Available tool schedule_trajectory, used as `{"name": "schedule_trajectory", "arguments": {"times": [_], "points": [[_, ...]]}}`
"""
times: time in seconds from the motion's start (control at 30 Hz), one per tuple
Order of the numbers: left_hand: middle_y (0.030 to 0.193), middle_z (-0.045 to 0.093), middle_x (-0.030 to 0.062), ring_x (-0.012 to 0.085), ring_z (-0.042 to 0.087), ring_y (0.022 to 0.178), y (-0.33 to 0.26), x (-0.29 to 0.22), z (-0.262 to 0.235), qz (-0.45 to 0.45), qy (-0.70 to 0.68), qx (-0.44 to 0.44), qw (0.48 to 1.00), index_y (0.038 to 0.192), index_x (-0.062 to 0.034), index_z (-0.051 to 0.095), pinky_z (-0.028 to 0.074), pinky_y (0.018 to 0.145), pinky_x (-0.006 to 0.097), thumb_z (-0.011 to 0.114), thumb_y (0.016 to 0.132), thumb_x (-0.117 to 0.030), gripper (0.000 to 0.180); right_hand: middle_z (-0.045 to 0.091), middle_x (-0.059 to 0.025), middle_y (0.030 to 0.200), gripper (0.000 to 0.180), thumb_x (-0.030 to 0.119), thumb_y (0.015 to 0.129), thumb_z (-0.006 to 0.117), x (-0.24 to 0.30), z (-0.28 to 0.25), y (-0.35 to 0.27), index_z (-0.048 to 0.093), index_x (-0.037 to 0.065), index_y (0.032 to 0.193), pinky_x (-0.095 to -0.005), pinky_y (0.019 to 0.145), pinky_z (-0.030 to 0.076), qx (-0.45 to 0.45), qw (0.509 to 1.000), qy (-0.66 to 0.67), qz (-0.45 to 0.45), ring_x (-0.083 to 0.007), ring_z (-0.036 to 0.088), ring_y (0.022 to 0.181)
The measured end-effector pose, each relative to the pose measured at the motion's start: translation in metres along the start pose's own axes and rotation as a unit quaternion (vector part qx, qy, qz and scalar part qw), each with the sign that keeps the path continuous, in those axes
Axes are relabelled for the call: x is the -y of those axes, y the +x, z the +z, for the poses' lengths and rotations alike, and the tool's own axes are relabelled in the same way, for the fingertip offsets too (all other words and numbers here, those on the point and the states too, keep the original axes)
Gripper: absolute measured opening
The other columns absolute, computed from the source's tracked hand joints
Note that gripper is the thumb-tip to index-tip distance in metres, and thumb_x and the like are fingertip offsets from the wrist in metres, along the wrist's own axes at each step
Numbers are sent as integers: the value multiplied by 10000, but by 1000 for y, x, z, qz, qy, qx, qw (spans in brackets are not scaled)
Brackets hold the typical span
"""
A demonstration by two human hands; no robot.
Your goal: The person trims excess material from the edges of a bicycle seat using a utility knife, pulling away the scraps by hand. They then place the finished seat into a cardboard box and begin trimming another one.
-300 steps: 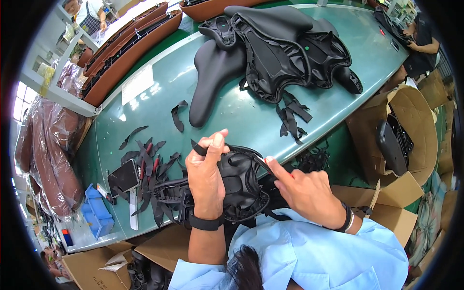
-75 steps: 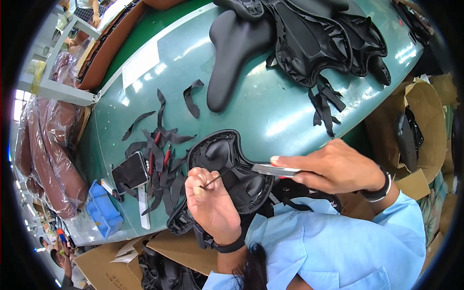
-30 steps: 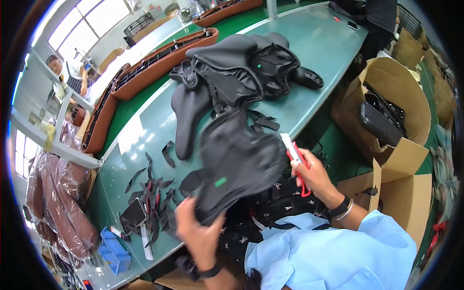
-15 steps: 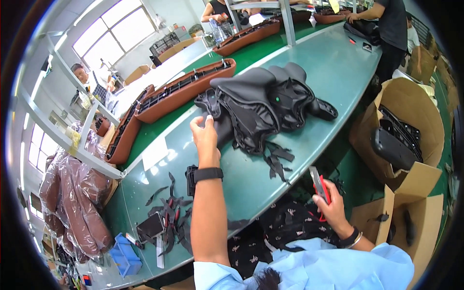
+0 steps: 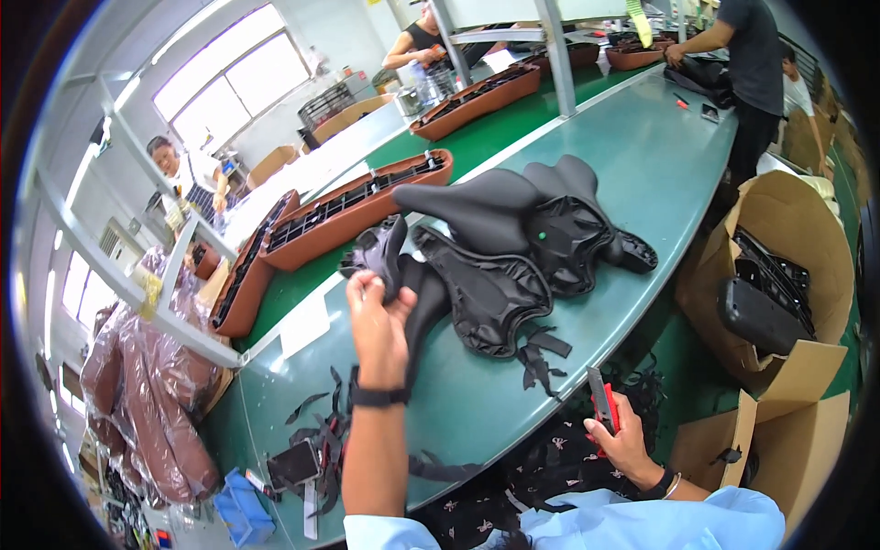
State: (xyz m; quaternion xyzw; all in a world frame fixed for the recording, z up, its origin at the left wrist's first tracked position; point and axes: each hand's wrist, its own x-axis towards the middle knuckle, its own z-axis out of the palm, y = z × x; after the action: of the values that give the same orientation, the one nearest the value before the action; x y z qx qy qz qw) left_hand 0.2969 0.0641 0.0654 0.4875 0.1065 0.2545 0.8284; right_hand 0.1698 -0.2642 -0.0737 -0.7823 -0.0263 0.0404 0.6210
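Left hand [image 5: 378, 316] moved to grip black cover [image 5: 390, 261] on pile.
Right hand [image 5: 623, 440] holds red cutter [image 5: 602, 405] at counter [image 5: 642, 174] edge.

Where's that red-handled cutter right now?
In the head view, lower right: the cutter is in the right hand, at the table's near edge, beside the black scraps.

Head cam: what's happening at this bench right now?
A person at a long green table reaches the left hand forward and grips the edge of a black moulded cover in a pile of similar black covers. The right hand, low near the table edge, holds a red-handled cutter. Black trimmed scraps lie to the left; open cardboard boxes stand to the right.
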Motion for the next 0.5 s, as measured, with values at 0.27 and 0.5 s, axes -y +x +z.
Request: {"name": "schedule_trajectory", "arguments": {"times": [0.27,0.5], "points": [[903,496,23,160,598,816,-243,28,-35,-36,160,-92,982,1002,-71,425,510,785,293,622,918,-19,220,666,-86,972,444,130,894,675,53,41,10,473,26,1275,-252,619,523,199,970,131,-40,-114,627,722],[1122,535,163,216,645,1010,-308,64,-45,-89,305,33,948,1225,-15,542,539,834,316,653,931,-136,337,695,-76,1031,435,113,834,712,82,59,14,553,15,1227,-285,860,497,321,946,12,-50,-127,639,921]]}}
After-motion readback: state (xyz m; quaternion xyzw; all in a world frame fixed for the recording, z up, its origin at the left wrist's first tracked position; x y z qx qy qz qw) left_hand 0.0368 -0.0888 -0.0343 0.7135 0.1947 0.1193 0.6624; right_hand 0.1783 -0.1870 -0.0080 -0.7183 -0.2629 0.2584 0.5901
